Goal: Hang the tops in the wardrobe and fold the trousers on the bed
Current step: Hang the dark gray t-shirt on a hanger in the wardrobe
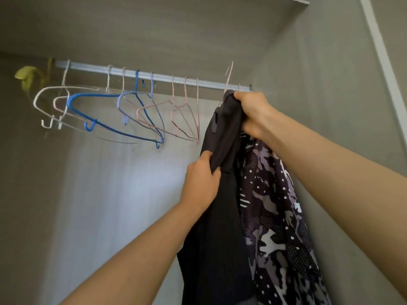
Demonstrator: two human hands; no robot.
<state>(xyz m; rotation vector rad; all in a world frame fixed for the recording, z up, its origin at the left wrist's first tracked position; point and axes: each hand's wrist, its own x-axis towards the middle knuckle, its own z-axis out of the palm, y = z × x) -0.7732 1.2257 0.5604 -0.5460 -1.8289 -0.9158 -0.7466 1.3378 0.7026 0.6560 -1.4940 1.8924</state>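
Observation:
A dark grey top (220, 205) hangs from a pink hanger (229, 75) whose hook is raised at the right end of the wardrobe rail (158, 77). My right hand (253, 111) grips the top's collar area just under the rail. My left hand (201, 181) pinches a fold of the same top lower down. Behind it hangs a patterned camouflage top (277, 227) with white dots, close to the right wall.
Several bare wire hangers (123, 111), white, blue and pink, hang along the rail to the left. A yellow-green cloth (28, 75) sits at the rail's far left end. The wardrobe's grey side wall (330, 106) is close on the right.

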